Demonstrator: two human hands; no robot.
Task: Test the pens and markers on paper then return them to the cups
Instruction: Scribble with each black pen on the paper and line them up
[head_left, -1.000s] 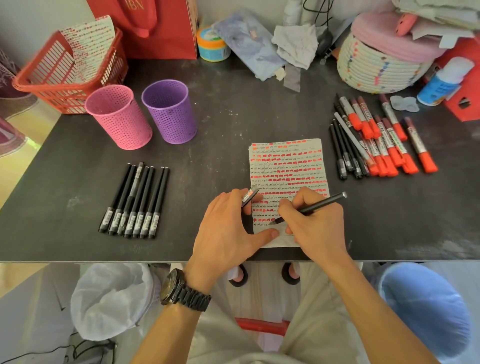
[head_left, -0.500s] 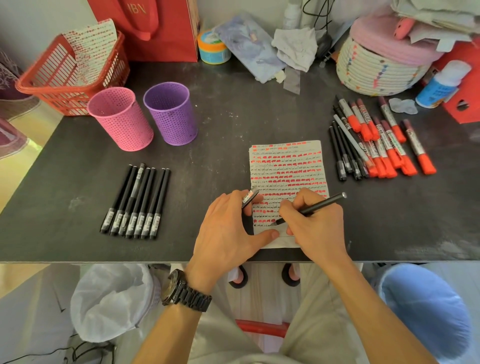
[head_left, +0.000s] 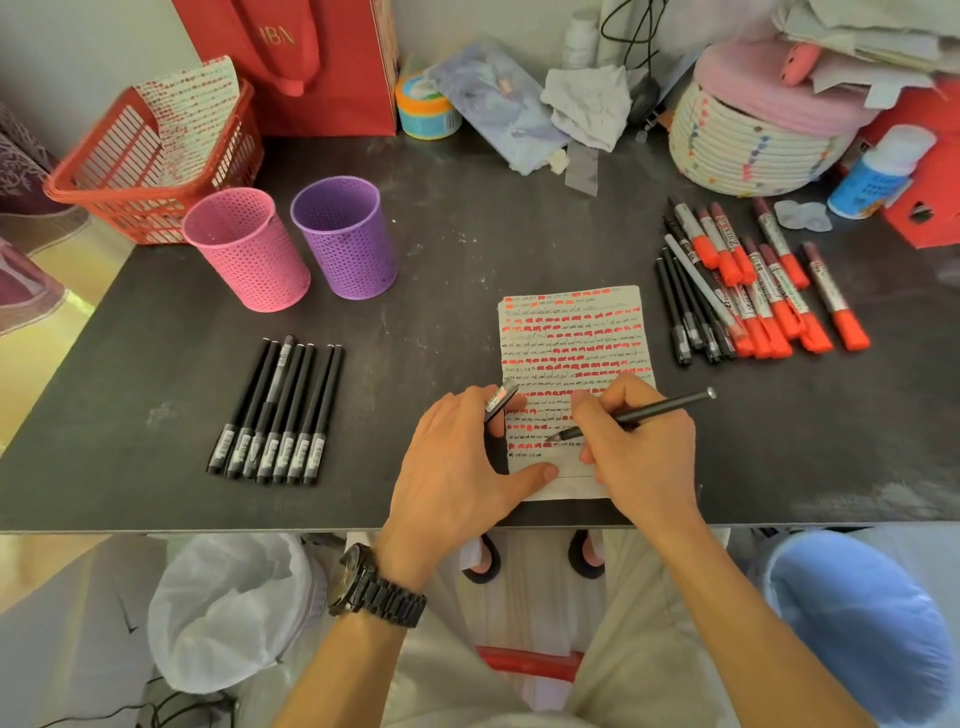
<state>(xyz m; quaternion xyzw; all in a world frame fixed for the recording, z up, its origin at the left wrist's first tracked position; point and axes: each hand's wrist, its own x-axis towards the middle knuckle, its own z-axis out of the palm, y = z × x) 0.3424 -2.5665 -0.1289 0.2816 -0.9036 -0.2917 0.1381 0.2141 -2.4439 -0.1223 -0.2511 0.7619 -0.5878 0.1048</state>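
Note:
My right hand grips a black pen, its tip on the lower part of the paper, which is covered in rows of red and black marks. My left hand holds the pen's cap between its fingers while its thumb presses the paper's bottom edge. A pink cup and a purple cup stand at the left rear. Several capped black pens lie in a row to the left. More black pens and red markers lie to the right.
A red basket holding a marked sheet stands at the back left beside a red bag. A woven basket, a white bottle and cloths crowd the back right. The dark table's front edge runs under my wrists.
My right hand has shifted the pen slightly along the lower lines of the paper. The left hand keeps holding the cap and pressing the sheet.

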